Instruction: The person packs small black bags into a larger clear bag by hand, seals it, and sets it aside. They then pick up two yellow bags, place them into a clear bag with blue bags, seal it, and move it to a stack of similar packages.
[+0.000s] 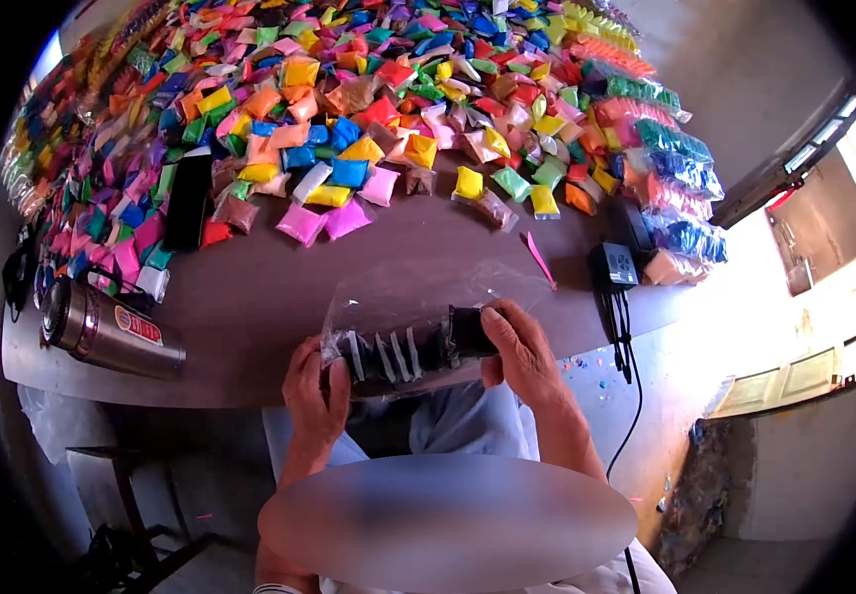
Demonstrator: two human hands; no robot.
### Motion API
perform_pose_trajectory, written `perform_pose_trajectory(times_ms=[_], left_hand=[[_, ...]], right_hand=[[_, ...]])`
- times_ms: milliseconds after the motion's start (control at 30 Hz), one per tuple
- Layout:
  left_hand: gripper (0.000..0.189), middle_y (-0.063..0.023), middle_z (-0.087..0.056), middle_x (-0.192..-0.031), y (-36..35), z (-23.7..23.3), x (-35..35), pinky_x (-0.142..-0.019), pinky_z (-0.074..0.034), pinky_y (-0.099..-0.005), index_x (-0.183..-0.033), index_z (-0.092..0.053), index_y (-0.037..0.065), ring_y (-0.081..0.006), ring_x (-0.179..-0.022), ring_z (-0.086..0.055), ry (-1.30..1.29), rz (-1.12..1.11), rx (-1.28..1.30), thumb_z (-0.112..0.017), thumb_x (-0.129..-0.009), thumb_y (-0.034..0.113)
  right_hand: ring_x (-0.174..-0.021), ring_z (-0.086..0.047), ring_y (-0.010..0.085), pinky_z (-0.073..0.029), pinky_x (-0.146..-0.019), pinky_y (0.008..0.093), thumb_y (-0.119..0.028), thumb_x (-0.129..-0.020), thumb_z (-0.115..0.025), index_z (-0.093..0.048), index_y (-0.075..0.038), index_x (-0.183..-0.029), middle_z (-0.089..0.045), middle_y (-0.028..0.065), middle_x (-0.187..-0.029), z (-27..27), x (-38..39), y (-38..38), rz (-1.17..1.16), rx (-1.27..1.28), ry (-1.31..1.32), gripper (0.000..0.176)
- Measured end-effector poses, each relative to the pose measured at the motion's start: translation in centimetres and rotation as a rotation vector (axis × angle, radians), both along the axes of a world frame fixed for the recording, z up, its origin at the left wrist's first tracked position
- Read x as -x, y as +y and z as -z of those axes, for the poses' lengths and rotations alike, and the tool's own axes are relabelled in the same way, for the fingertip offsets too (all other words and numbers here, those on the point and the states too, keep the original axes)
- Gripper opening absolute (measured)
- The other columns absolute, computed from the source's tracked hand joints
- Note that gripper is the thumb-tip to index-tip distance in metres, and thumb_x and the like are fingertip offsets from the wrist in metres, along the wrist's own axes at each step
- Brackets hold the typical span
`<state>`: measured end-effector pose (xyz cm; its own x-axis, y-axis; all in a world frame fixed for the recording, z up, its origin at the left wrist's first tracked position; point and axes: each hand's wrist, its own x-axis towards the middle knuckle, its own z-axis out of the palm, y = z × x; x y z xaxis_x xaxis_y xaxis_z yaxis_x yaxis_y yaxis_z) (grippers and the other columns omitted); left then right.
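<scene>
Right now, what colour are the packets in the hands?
The packets look black with whitish strips, seen best in the head view.

The smooth brown table [250, 317] is heaped across its far part with small pillow-shaped plastic packets in many colours [349, 96]. Clear-wrapped bundles of single-coloured packets [675, 141] are lined along the right. Nearer, a silvery metal flask [101, 325] is placed at left, a slim pink plastic stick [540, 260] at right, near a black box-shaped device with cables [614, 265].

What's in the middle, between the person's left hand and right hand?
A clear plastic bag with dark contents and pale strips, held between the left hand and right hand. The head view shows it.
</scene>
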<state>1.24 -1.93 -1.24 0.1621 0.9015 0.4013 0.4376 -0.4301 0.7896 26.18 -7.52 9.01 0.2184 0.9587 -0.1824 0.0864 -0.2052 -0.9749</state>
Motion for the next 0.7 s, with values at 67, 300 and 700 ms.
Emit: perform_pose_trajectory(times_ms=[67, 300, 700], left_hand=[[0.027, -0.0233, -0.062, -0.106, 0.0, -0.1, 0.0, -0.085, -0.05, -0.0396, -0.095, -0.062, -0.008, -0.0379, -0.094, -0.063, -0.003, -0.002, -0.018, -0.056, -0.091, 0.018], [0.027, -0.0218, -0.062, -0.107, 0.0, -0.6, 0.0, -0.085, -0.05, -0.0396, -0.096, -0.061, -0.007, -0.0361, -0.094, -0.063, 0.016, 0.027, -0.026, -0.055, -0.092, 0.018], [0.028, -0.0229, -0.062, -0.107, -0.2, -1.1, 0.1, -0.085, -0.049, -0.0406, -0.098, -0.062, -0.007, -0.0369, -0.095, -0.063, 0.022, 0.042, -0.003, -0.052, -0.093, 0.019]], right_hand=[[-0.052, -0.052, 0.0092, -0.042, -0.047, 0.0236, -0.039, -0.102, -0.046, -0.053, -0.002, -0.101, -0.048, 0.0017, -0.074, 0.0, 0.1, 0.1, 0.004, 0.005, 0.007, 0.038], [-0.054, -0.053, 0.0104, -0.044, -0.05, 0.0258, -0.033, -0.101, -0.049, -0.052, -0.001, -0.098, -0.049, 0.0027, -0.069, -0.1, 0.4, 0.4, -0.001, -0.046, -0.152, 0.032], [-0.079, -0.067, 0.0289, -0.049, -0.068, 0.0409, -0.031, -0.079, -0.073, -0.067, -0.008, -0.093, -0.069, 0.0122, -0.088, 1.0, 4.1, 0.3, -0.003, -0.076, -1.064, 0.028]])
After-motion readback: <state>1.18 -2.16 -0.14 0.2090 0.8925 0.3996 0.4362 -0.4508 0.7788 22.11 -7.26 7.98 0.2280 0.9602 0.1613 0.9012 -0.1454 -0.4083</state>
